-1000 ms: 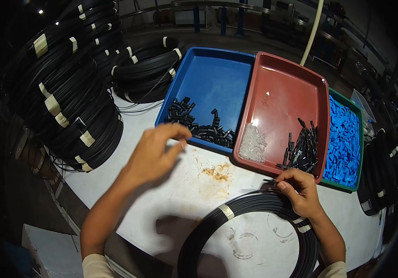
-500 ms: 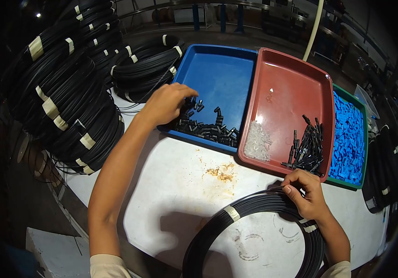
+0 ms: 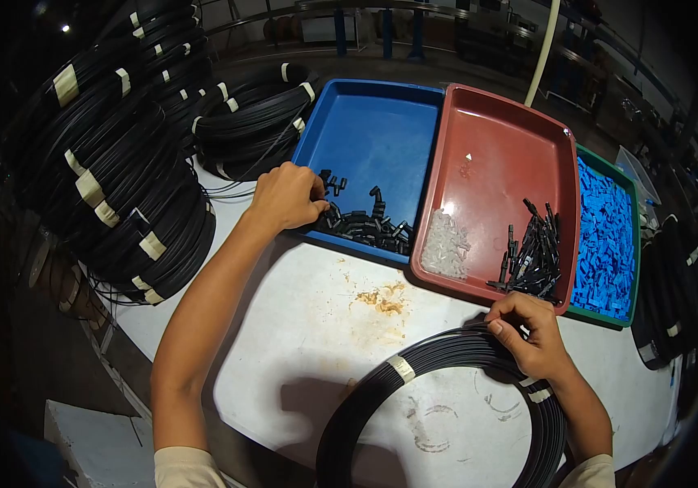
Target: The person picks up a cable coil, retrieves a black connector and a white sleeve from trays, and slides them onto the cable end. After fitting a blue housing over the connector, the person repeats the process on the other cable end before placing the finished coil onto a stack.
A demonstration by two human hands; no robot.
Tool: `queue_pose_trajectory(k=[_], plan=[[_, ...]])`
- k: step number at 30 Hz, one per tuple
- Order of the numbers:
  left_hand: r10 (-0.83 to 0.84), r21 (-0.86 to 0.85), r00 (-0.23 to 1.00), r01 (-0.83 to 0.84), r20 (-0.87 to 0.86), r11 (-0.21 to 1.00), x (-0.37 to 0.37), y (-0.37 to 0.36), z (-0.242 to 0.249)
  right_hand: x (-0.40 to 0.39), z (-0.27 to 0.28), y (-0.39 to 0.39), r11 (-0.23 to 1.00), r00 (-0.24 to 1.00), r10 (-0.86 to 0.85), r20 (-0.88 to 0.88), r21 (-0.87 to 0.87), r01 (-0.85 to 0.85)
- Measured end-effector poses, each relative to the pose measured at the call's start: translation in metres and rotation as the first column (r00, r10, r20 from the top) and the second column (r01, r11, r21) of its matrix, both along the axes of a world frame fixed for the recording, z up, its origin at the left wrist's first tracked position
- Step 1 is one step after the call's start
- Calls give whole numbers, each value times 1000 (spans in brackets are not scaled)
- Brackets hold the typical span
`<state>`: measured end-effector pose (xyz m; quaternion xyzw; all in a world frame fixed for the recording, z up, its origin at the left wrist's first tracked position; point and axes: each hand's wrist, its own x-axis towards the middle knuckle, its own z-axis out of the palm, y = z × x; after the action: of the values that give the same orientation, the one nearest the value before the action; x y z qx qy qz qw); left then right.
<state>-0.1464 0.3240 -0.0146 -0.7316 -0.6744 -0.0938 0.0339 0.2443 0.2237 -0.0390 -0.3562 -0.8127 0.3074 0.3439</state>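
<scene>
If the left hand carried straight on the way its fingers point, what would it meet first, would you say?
Most likely the pile of small black plastic connector pieces in the blue plastic tray; the left hand already reaches over the tray's near corner, though depth is unclear.

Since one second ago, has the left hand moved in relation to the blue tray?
Yes. The left hand went from above the white table forward to the blue tray, and is now at the small black parts.
</scene>
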Motion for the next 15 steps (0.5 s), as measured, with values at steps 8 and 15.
queue_pose_trajectory(k=[8,15], plan=[[78,33,990,-82,114,996,8,1,-9,1,3,-1,999,999,36,23,23,-37],[-44,247,971,-17,237,969,22,-9,-5,1,5,-1,999,1000,23,4,38,-23]])
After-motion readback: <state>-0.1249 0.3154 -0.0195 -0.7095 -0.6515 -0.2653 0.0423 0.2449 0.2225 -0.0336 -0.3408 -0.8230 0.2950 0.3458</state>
